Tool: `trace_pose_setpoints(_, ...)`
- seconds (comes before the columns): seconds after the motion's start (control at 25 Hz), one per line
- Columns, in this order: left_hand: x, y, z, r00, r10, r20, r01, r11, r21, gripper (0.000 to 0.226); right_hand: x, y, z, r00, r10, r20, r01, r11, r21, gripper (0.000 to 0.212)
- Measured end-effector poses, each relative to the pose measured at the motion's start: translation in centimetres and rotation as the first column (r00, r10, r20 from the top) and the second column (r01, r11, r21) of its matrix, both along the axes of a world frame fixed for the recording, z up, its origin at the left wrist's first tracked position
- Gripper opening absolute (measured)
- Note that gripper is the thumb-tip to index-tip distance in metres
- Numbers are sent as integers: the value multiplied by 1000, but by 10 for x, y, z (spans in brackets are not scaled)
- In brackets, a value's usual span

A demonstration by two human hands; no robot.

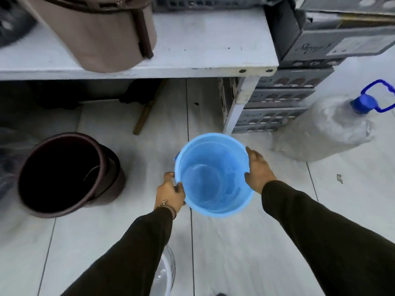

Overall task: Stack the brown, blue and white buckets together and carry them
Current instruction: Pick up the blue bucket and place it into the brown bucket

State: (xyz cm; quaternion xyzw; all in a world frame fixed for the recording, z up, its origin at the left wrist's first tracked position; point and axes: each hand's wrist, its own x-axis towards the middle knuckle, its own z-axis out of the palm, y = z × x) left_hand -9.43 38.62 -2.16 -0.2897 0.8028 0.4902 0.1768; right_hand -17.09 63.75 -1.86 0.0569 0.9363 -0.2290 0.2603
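Blue bucket (213, 176) upright, mouth up, both hands' fingers (250, 155) clasped round its rim.

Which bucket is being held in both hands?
The blue bucket, gripped at its rim by left hand and right hand; the dark brown bucket stands untouched.

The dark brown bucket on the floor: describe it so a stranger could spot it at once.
Start at the white shelf across the top of the view, then look down to the floor at the left. The dark brown bucket stands there, left of the blue bucket held in both hands. Unlike the tan bucket on the shelf, it is darker, open-topped and on the floor.
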Motion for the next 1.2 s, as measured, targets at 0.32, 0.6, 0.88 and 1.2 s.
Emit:
trace_pose_setpoints(0.32, 29, -20, -7, 970, 147, 193, -187, 961, 203, 45, 61, -22, -6, 822, -547, 158, 562, 738, -374, 73)
trace_pose_setpoints(0.6, -17, -29, -18, 988, 132, 77, -145, 968, 204, 57, 36, -17, -25, 681, -654, 329, 726, 548, -416, 41)
trace_pose_setpoints(0.88, 12, -55, 34, 995, 95, -32, -89, 985, 150, 57, 70, -41, 24, 768, -639, 36, 541, 617, -572, 38)
trace_pose_setpoints(1.2, 81, -169, 150, 920, 332, -210, -278, 927, 251, 76, 65, -160, 157, 887, -408, -215, 183, 739, -648, 47)
